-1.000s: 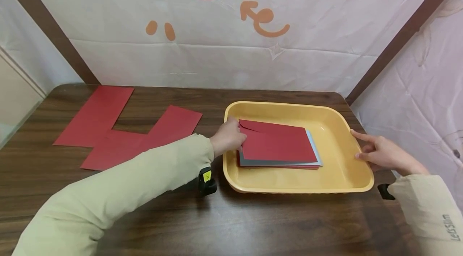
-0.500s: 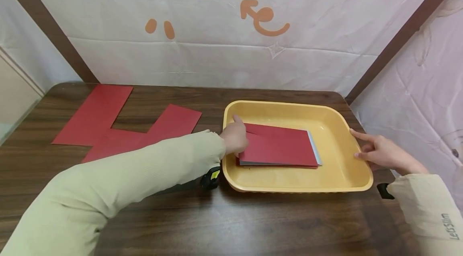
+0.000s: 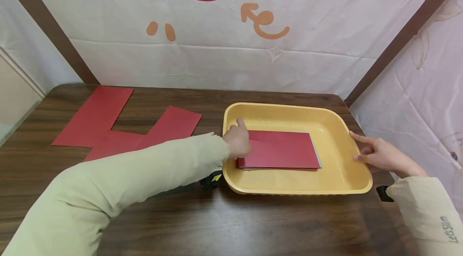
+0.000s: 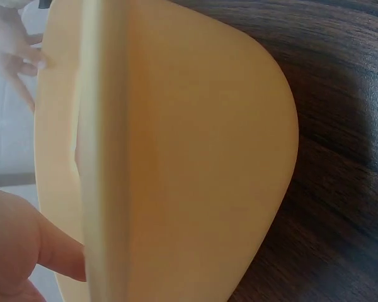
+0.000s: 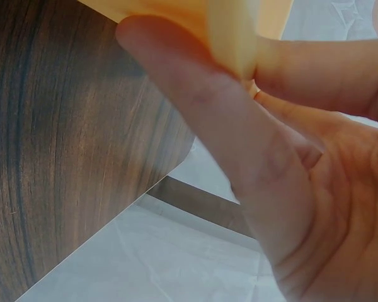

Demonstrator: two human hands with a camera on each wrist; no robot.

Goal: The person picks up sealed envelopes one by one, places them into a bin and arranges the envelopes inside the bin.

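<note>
A yellow plastic basin stands on the table. Inside it lies a stack of envelopes, a red one on top, with a pale blue edge showing beneath at the right. My left hand reaches over the basin's left wall to the left end of the stack, thumb stretched out and apart; its other fingertips are hidden. In the left wrist view part of the left hand shows behind the basin wall. My right hand pinches the basin's right rim, with thumb and fingers on either side of it.
Several red envelopes lie overlapping on the left of the dark wooden table, partly covered by the left sleeve. A printed white cloth hangs behind the table's back edge.
The top red envelope has come down flat and squared onto the stack, hiding most of the blue one. My left hand has let go of its corner and moved slightly right. The right hand stays put.
</note>
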